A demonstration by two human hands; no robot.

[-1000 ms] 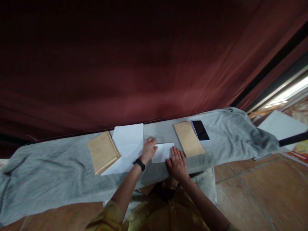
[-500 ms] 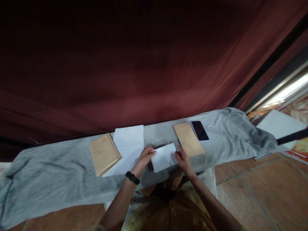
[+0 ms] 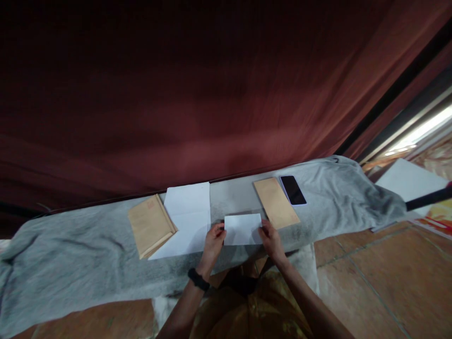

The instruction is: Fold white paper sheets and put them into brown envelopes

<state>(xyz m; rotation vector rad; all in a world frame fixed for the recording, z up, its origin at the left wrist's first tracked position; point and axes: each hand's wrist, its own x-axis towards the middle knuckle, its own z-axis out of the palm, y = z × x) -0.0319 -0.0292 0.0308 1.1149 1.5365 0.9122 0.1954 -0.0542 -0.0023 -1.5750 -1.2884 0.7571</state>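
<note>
A folded white paper point(image 3: 243, 229) is held level between both my hands, just above the grey cloth point(image 3: 88, 254) that covers the table. My left hand point(image 3: 213, 245), with a black band on its wrist, pinches the paper's left edge. My right hand point(image 3: 270, 239) pinches its right edge. Left of my hands lies a white sheet point(image 3: 187, 217) beside a stack of tan envelopes point(image 3: 150, 224). A single tan envelope point(image 3: 276, 202) lies to the right of the folded paper.
A black phone point(image 3: 293, 189) rests beside the single envelope. A dark red curtain point(image 3: 197, 89) hangs right behind the table. Orange floor tiles point(image 3: 381, 278) show at the right, with a white board point(image 3: 409, 181) farther off.
One second ago both hands pressed the folded paper flat on the cloth. They have since lifted it by its ends and drawn it closer to me, holding it level.
</note>
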